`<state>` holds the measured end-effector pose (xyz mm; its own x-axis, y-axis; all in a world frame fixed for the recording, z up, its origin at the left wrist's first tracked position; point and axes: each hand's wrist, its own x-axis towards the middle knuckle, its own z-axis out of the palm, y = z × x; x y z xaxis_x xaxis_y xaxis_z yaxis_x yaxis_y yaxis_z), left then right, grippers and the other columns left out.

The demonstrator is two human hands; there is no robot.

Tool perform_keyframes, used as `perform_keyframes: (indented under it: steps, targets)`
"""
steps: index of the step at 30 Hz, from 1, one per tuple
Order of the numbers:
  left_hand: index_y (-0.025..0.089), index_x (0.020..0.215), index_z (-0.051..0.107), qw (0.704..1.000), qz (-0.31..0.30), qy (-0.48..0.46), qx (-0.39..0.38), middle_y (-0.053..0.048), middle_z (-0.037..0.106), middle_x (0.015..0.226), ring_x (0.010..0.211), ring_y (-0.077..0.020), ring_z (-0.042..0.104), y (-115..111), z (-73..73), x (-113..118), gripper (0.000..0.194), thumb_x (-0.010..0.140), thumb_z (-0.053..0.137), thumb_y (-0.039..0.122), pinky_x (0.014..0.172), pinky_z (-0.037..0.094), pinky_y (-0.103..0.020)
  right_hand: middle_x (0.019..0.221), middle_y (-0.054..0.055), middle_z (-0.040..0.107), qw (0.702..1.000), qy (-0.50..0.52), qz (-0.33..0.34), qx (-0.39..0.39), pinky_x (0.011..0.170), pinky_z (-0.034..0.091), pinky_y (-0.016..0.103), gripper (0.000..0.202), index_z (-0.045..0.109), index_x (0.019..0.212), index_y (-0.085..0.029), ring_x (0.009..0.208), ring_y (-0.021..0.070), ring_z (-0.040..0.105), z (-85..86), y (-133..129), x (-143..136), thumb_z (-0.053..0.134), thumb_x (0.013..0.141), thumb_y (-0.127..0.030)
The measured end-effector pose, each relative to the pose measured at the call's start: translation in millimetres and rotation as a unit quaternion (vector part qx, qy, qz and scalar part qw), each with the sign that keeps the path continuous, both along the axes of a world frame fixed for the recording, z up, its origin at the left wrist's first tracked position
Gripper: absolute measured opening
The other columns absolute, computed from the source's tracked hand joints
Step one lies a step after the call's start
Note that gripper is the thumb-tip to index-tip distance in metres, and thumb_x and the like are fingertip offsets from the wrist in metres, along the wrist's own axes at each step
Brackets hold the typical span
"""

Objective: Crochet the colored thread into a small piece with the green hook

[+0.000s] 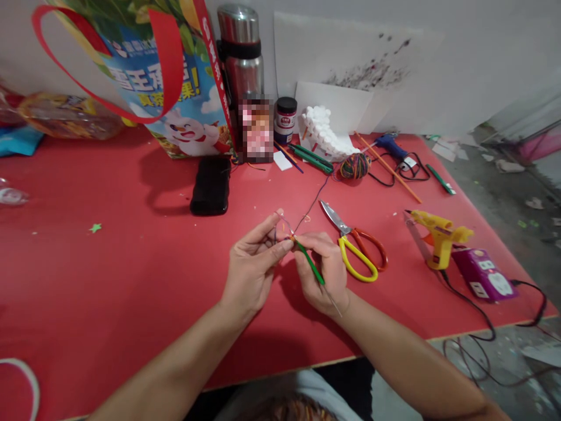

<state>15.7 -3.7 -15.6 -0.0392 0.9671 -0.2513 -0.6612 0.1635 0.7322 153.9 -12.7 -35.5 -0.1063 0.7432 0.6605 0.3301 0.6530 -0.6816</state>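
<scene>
My right hand (323,266) is closed around a crochet hook (312,266) with a green grip and a thin metal shaft. The hook's tip meets a small piece of dark multicoloured yarn work (291,237). My left hand (256,260) pinches that piece between thumb and fingers, with a strand looped up over its raised forefinger. A dark yarn strand (314,202) runs from the hands up to a multicoloured yarn ball (356,166) at the back. The stitches are too small to make out. Close to my right hand lie scissors (350,234) with one yellow and one orange handle.
On the red table (109,263) are a black phone (210,186), a gift bag (175,76), a steel flask (241,52), a jar (286,120) and a green cutter (310,158). Rightward stand a yellow glue gun (440,237), a purple power box (484,273) and a blue glue gun (391,145).
</scene>
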Motion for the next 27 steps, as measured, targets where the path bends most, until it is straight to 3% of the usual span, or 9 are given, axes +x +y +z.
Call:
perform_keyframes:
  steps: [15, 20, 27]
  targets:
    - [0.019, 0.107, 0.084, 0.999, -0.045, 0.010, 0.010, 0.001, 0.071, 0.076, 0.070, -0.0055, 0.063, 10, 7.7, -12, 0.053, 0.056, 0.096, 0.008, 0.070, 0.056, -0.012, 0.109, 0.006, 0.074, 0.997, 0.030, 0.045, -0.063, 0.084, 0.061, 0.039, 0.030, 0.064, 0.126, -0.028, 0.098, 0.0213, 0.072, 1.1, 6, 11, 0.062, 0.099, -0.017]
    - [0.020, 0.110, 0.084, 0.997, -0.047, 0.045, 0.031, 0.000, 0.072, 0.076, 0.071, -0.0055, 0.064, 11, 5.9, -14, 0.052, 0.060, 0.095, 0.009, 0.070, 0.056, -0.011, 0.105, 0.003, 0.074, 0.992, 0.055, 0.056, -0.099, 0.076, 0.060, 0.032, 0.028, 0.066, 0.123, -0.028, 0.085, 0.0162, 0.072, 4.9, 5, 12, 0.064, 0.098, -0.015]
    - [0.021, 0.110, 0.084, 0.996, -0.051, 0.056, 0.036, -0.001, 0.070, 0.078, 0.071, -0.0063, 0.063, 11, 4.6, -14, 0.052, 0.060, 0.095, 0.012, 0.066, 0.055, -0.012, 0.105, 0.002, 0.075, 0.996, 0.035, 0.040, -0.071, 0.079, 0.059, 0.030, 0.030, 0.067, 0.120, -0.027, 0.090, 0.0157, 0.072, 8.4, 7, 14, 0.066, 0.095, -0.012]
